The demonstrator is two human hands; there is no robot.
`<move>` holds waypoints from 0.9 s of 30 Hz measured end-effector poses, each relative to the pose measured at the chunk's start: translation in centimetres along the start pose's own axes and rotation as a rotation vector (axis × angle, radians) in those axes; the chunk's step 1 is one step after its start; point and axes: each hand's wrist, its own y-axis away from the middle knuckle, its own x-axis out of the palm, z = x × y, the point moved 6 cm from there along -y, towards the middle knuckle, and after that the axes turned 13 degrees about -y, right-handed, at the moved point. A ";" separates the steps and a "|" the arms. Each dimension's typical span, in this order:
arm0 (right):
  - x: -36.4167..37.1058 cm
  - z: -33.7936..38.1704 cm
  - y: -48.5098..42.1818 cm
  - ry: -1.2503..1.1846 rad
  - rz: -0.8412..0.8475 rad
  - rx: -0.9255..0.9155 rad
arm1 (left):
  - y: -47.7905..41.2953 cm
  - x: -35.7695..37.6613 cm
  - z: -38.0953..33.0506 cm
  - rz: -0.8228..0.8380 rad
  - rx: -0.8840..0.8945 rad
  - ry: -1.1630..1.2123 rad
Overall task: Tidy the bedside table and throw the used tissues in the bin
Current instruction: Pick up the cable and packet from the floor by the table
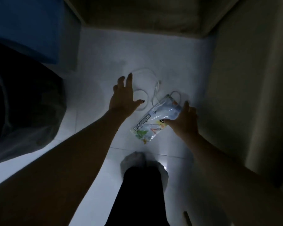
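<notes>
Head view is pretty dark, so take this with a pinch of salt. My right hand (185, 121) has its thumb and fingers closed around the upper end of a printed plastic packet (153, 121). It hangs or lies over the middle of the floor (104, 54), and I can't tell if its lower end touches the tiles. My left hand (123, 95) is spread wide and holding nothing, with the fingertips just beside a loose white cable (147, 69) coiled on the floor towards the far end. One loop of the cable runs under the packet.

I'd say the step is gathering this clutter. To do it well, I'd lift the packet straight up first so it doesn't drag that trapped loop. Then I'd sweep the left fingers under the coils and close on several strands together, not one, or it'll unspool and trail.

No used tissues are visible from here. The dark bag (31, 103) by the left edge of the floor might be the bin, though I can't say for sure.
</notes>
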 end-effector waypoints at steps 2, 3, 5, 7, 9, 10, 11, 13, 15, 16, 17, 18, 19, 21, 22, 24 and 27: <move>1.3 -0.9 -1.2 0.010 -0.065 -0.008 | -1.5 2.1 0.3 0.014 -0.024 -0.009; 1.6 -1.1 -1.8 -0.003 -0.117 -0.026 | -2.1 2.9 0.4 0.012 -0.040 -0.012; 2.0 -1.6 -2.8 -0.090 -0.184 -0.066 | -2.9 4.1 0.6 -0.009 -0.070 0.030; 2.5 -2.1 -4.0 -0.161 -0.170 -0.066 | -3.5 4.7 0.8 -0.013 -0.124 0.205; 3.0 -2.6 -5.1 -0.144 -0.103 -0.040 | -4.0 5.5 1.0 0.031 -0.156 0.285; 3.2 -2.8 -5.4 -0.106 -0.066 -0.026 | -4.2 5.8 1.1 0.057 -0.148 0.236; 3.4 -2.7 -5.3 -0.059 -0.047 -0.014 | -4.3 6.0 1.1 0.074 -0.140 0.184; 3.2 -2.2 -4.6 -0.022 -0.082 -0.019 | -4.4 6.1 1.3 0.087 -0.160 0.148; 2.6 -1.5 -3.4 -0.062 -0.194 -0.049 | -4.7 5.7 1.6 0.061 -0.200 0.175; 2.4 -1.2 -2.9 -0.077 -0.248 -0.068 | -4.8 5.3 1.7 0.042 -0.223 0.197; 2.4 -1.1 -2.7 -0.079 -0.276 -0.074 | -5.0 4.9 1.7 0.025 -0.242 0.223; 2.4 -1.0 -2.7 -0.083 -0.287 -0.074 | -5.2 4.4 1.8 0.010 -0.254 0.247; 2.5 -1.1 -2.9 -0.098 -0.285 -0.066 | -5.4 4.0 1.8 -0.004 -0.256 0.266; 2.9 -1.4 -3.4 -0.161 -0.280 -0.064 | -5.6 3.7 2.1 -0.026 -0.245 0.273; 3.2 -1.6 -3.4 -0.204 -0.270 -0.066 | -5.7 3.7 2.3 -0.034 -0.239 0.269; 4.0 -1.8 -3.3 -0.265 -0.243 -0.064 | -5.8 3.8 2.7 -0.041 -0.247 0.266; 4.0 -2.2 -3.3 -0.255 -0.277 -0.077 | -5.7 4.1 3.0 -0.045 -0.282 0.256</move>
